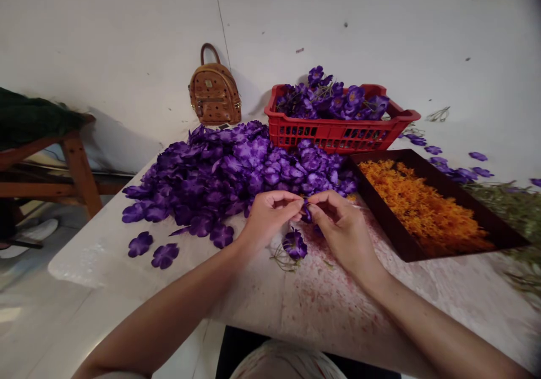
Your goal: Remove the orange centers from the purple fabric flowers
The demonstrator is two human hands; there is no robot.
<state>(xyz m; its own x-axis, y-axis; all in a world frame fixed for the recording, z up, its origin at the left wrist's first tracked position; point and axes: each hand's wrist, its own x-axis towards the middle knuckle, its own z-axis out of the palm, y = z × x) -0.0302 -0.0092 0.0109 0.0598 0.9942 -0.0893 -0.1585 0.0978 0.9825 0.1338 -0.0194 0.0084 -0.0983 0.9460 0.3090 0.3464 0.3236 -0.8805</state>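
My left hand (271, 214) and my right hand (338, 221) meet in a pinch over the front middle of the table. Between their fingertips is a small purple artificial flower (306, 213), mostly covered by the fingers. A finished-looking purple flower with a dark centre (295, 244) lies just below them, thin green stems (284, 262) beside it. Behind my hands spreads a large heap of purple fabric petals (220, 170). To the right of my right hand stands a dark tray (389, 221) filled with orange artificial stamens (422, 210).
A red plastic crate (338, 128) of purple flowers stands at the back. The brown mini backpack (214, 94) leans on the wall. Green stems (507, 204) and loose petals lie at the far right. A wooden stand (80, 170) is left of the table (169, 294).
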